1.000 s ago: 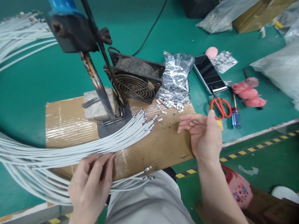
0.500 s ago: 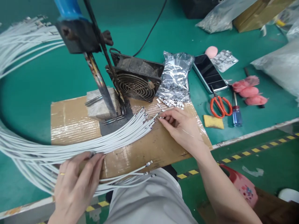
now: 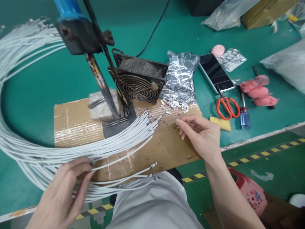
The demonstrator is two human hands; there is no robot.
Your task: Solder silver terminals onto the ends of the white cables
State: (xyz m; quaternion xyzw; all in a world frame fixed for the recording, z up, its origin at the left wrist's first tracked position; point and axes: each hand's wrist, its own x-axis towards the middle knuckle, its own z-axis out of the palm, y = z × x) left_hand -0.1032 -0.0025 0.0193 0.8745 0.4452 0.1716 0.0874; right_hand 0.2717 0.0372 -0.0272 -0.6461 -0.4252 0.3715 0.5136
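My left hand (image 3: pixel 68 187) pinches one white cable (image 3: pixel 124 156) at the lower edge of a large bundle. That cable lies a little apart from the rest, its end pointing right. The bundled white cables (image 3: pixel 119 143) curve in from the left, and their bare, stripped ends lie fanned out on the cardboard (image 3: pixel 166 149). My right hand (image 3: pixel 200 133) hovers over the cardboard to the right of these ends, fingers curled and thumb close to the index finger. Whatever its fingertips hold, if anything, is too small to make out. Small metal connectors (image 3: pixel 176 104) lie scattered just beyond it.
A soldering iron (image 3: pixel 101 82) on a stand slants down over a grey block (image 3: pixel 105 108). Behind are a dusty fan (image 3: pixel 139 87) and a silvery bag (image 3: pixel 179 74). To the right lie a phone (image 3: pixel 215 73), orange scissors (image 3: pixel 227 108), a yellow sponge (image 3: pixel 220 124) and a screwdriver (image 3: pixel 245 117). Finished-looking cable ends (image 3: pixel 153 165) lie near my lap.
My right hand has drawn back rightward from the cable ends. My left hand has moved left and down, pulling one cable away from the bundle toward me.
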